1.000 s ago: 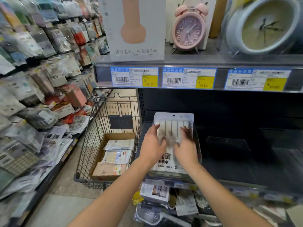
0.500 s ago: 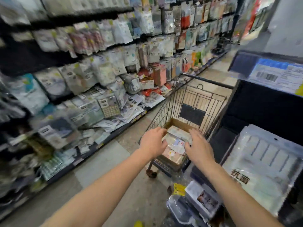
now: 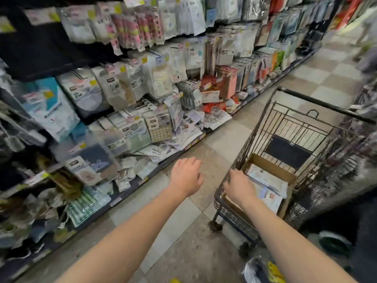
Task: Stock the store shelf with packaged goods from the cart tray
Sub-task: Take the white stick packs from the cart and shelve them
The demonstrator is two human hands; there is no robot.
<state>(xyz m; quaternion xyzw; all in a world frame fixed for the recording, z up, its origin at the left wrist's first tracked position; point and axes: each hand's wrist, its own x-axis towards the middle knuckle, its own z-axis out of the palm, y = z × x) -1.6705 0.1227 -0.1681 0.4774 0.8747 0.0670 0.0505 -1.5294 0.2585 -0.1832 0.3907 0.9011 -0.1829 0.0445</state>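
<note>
So going left to right: the left side of the frame is just hanging stock on the far rack (image 3: 126,84), all blurry. Left hand (image 3: 186,176) sits at centre frame over bare floor, fingers loosely curled, holding nothing, well apart from the goods. Right hand (image 3: 237,187) is lower right of centre, over the near rim of the cart (image 3: 228,205), fingers bent down at the near edge of the packs (image 3: 269,185). Can't tell if it has actually pinched one yet. The packs lie flat in the box (image 3: 271,166), long side running up and right, away from that hand. So I'd say the right one is clearly nearer and the pull comes back toward lower left.
</note>
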